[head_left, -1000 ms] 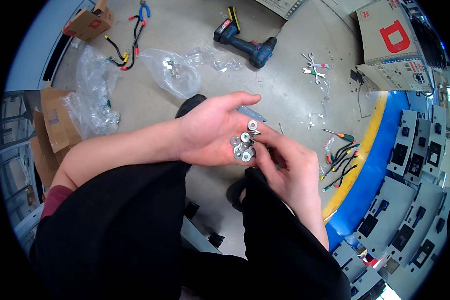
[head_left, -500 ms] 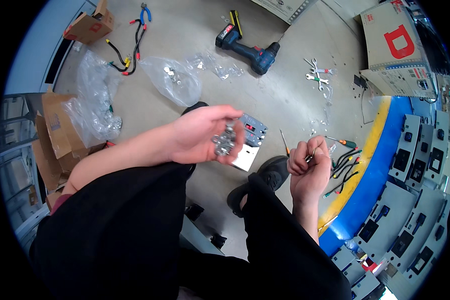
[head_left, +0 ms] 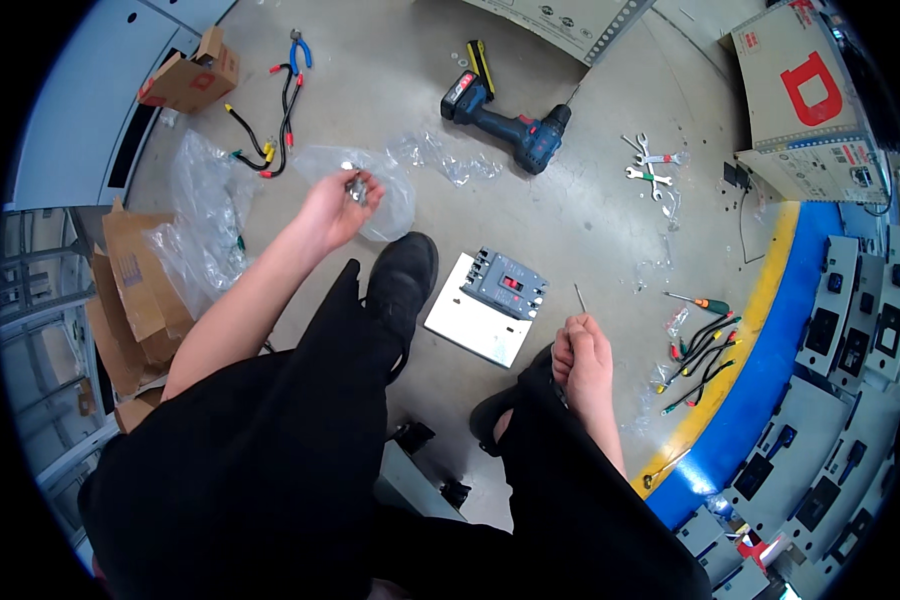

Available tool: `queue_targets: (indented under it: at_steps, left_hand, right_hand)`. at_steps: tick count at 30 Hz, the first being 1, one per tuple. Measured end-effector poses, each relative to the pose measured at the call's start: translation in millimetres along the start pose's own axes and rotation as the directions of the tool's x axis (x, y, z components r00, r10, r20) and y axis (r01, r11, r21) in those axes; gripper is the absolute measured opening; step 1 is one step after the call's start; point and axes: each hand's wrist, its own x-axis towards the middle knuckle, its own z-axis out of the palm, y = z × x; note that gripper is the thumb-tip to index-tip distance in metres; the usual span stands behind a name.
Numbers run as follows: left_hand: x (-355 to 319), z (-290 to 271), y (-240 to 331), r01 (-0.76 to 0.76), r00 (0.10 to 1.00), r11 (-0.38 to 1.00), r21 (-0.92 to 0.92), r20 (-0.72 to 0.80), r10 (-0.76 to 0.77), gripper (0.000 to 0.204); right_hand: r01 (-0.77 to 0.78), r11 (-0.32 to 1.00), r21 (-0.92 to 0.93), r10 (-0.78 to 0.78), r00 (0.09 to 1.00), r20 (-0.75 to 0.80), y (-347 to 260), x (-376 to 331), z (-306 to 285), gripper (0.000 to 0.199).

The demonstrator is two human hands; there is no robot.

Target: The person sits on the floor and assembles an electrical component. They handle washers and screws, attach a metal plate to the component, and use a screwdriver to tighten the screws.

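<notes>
My left hand (head_left: 340,212) reaches over a clear plastic bag (head_left: 390,205) on the floor, its fingers curled around several small shiny metal fasteners (head_left: 357,188). Whether they are bolts or nuts is too small to tell. Near my right knee, my right hand (head_left: 584,362) is closed, and its fingers hide whatever it may hold. Between my feet lies a grey circuit breaker (head_left: 505,284) with a red toggle. It rests on the far side of a white plate (head_left: 475,325). A thin screwdriver shaft (head_left: 580,297) points up just beyond my right hand.
A cordless drill (head_left: 515,130) lies ahead beside a yellow-black tool (head_left: 481,68). Spanners (head_left: 650,165), a green-orange screwdriver (head_left: 708,304) and black cables (head_left: 705,355) lie at right. Cartons (head_left: 140,285), loose plastic (head_left: 195,210) and blue-handled pliers (head_left: 299,50) are at left.
My left hand has moved away from the breaker, left and forward to the plastic bag, its fingers curling further. My right hand has lowered toward my knee. The breaker and white plate are now uncovered.
</notes>
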Motion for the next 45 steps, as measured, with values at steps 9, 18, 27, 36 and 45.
queue_targets:
  at_steps: [9,18,27,36,45]
  left_hand:
    - [-13,24,-11,-0.171,0.962,0.878,0.448,-0.115,0.246,0.060]
    - [-83,17,-97,-0.640,0.765,0.040,0.767,0.632,0.123,0.014]
    - [-59,7,-149,-0.898,0.437,-0.278,0.340,0.747,-0.500,0.029]
    - [-48,13,-169,-0.905,0.392,-0.376,0.198,0.734,-0.555,0.049]
    - [-48,17,-168,-0.828,0.558,-0.282,0.485,0.655,-0.510,0.044]
  right_hand:
    - [0.179,0.676,-0.715,-0.175,0.981,0.080,56,37,-4,0.025]
    - [0.422,0.051,-0.905,-0.367,0.851,0.376,112,62,-12,0.020]
    - [0.618,-0.037,-0.786,-0.333,0.733,0.592,124,66,-4,0.018]
    - [0.194,0.844,-0.500,-0.273,0.958,-0.089,131,53,-27,0.015]
    - [-0.292,0.781,0.552,0.377,0.925,-0.045,97,32,-35,0.026]
